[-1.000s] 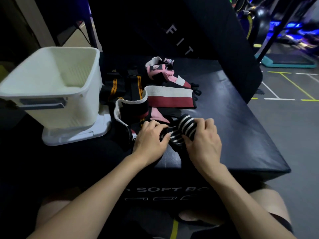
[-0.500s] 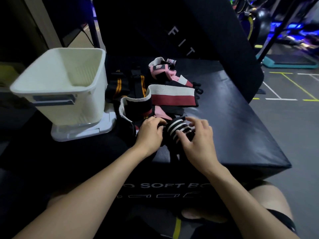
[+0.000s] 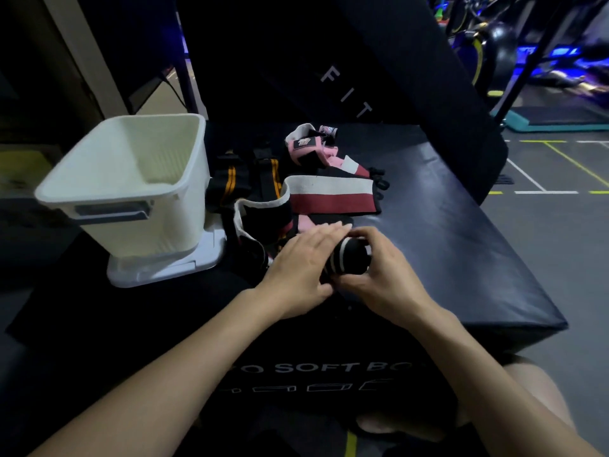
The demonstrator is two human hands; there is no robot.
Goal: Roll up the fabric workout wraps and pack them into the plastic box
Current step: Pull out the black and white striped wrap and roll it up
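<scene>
A black wrap with white stripes (image 3: 348,260), rolled into a tight bundle, sits between both hands at the near edge of the black soft box (image 3: 461,245). My right hand (image 3: 379,275) curls round the roll from the right. My left hand (image 3: 301,268) lies against its left side with fingers straight. Behind them lies a loose pile: a white, maroon and black wrap (image 3: 329,196), a pink wrap (image 3: 313,150) and black wraps with orange stripes (image 3: 230,183). The white plastic box (image 3: 108,189) stands at the left, nothing visible inside.
The plastic box stands on its white lid (image 3: 197,262). A black padded panel with white letters (image 3: 346,90) leans up behind the soft box. To the right the soft box drops to a grey floor (image 3: 560,242) with painted lines. My knees show below.
The striped wrap went from partly loose to a tight roll between the hands. My left hand's fingers straightened along its side. The view shifted slightly right.
</scene>
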